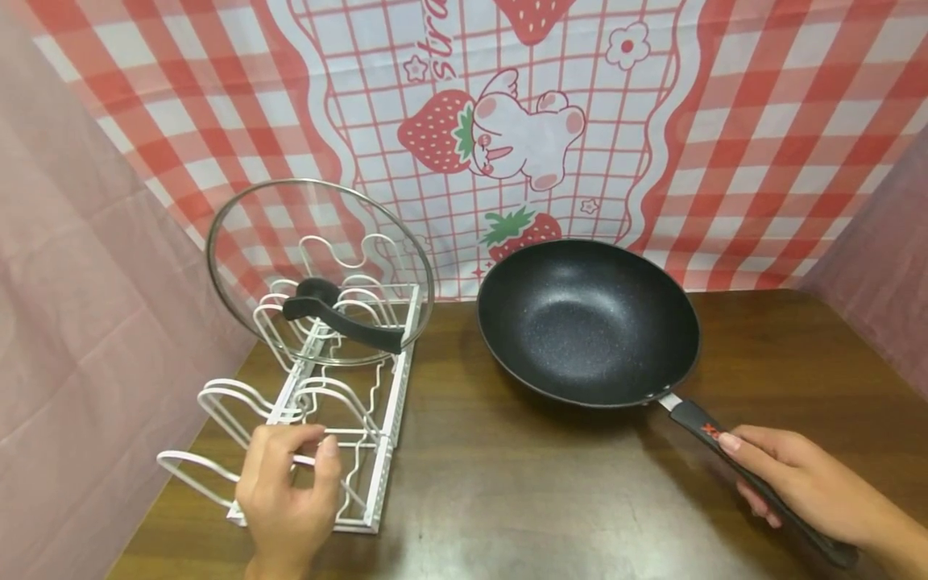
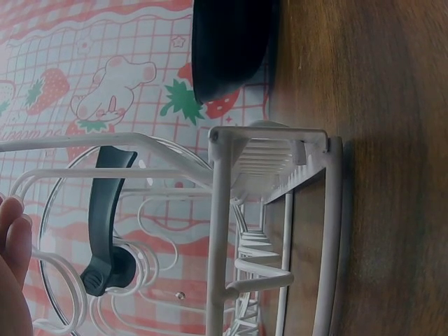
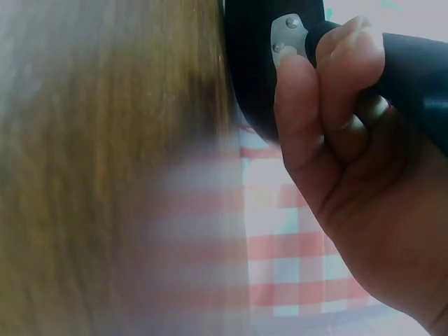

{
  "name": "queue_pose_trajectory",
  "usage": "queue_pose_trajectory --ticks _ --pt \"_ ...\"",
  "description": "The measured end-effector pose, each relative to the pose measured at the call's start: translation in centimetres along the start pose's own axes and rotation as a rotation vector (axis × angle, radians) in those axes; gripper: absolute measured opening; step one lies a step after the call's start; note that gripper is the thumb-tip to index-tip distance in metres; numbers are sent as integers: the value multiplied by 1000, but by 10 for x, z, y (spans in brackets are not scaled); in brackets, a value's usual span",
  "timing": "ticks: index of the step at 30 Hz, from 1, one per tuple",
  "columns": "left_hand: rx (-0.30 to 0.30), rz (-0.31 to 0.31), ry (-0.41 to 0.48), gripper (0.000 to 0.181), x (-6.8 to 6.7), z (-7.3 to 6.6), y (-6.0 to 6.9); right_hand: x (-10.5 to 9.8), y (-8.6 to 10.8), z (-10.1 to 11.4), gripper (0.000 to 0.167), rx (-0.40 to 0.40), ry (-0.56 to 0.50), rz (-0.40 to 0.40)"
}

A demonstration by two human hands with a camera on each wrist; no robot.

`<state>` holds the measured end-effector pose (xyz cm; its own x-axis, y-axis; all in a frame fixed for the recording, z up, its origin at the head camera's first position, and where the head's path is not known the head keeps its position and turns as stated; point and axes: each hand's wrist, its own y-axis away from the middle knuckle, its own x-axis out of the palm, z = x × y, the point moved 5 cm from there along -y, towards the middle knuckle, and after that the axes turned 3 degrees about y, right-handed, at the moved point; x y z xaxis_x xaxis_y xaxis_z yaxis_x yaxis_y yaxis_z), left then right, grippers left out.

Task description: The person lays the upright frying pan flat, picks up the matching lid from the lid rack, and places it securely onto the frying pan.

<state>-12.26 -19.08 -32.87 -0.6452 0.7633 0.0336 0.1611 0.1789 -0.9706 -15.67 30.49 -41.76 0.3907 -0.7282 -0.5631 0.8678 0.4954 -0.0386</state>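
Observation:
A black wok (image 1: 587, 322) with a dark speckled inside is at centre right, its long black handle (image 1: 706, 427) pointing toward the front right. My right hand (image 1: 805, 475) grips that handle, thumb on top; in the right wrist view, curled fingers (image 3: 301, 105) show close to the metal bracket. My left hand (image 1: 290, 483) is over the front of a white wire rack (image 1: 384, 475), fingers loosely curled and nothing visible between them. Whether it touches the rack wires is unclear. A glass lid (image 1: 254, 242) with a black handle (image 1: 355, 326) stands tilted in the rack's rear part.
The brown wooden table (image 1: 493, 483) carries the rack on the left. Behind it hangs a red-and-white checked cloth (image 1: 783, 161) with strawberry and rabbit prints. Pink cloth (image 1: 87, 266) hangs along the left side, and more on the right.

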Motion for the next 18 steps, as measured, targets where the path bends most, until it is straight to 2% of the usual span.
queue_pose_trajectory --ticks 3,10,18 --pt "0 -5 2 22 0 -1 0 1 0 1 30 19 -43 15" --pt "4 -11 4 23 0 -3 0 7 -4 5 32 86 -243 97" --pt "15 -16 8 24 0 -2 -2 12 -8 8 29 87 -287 107"
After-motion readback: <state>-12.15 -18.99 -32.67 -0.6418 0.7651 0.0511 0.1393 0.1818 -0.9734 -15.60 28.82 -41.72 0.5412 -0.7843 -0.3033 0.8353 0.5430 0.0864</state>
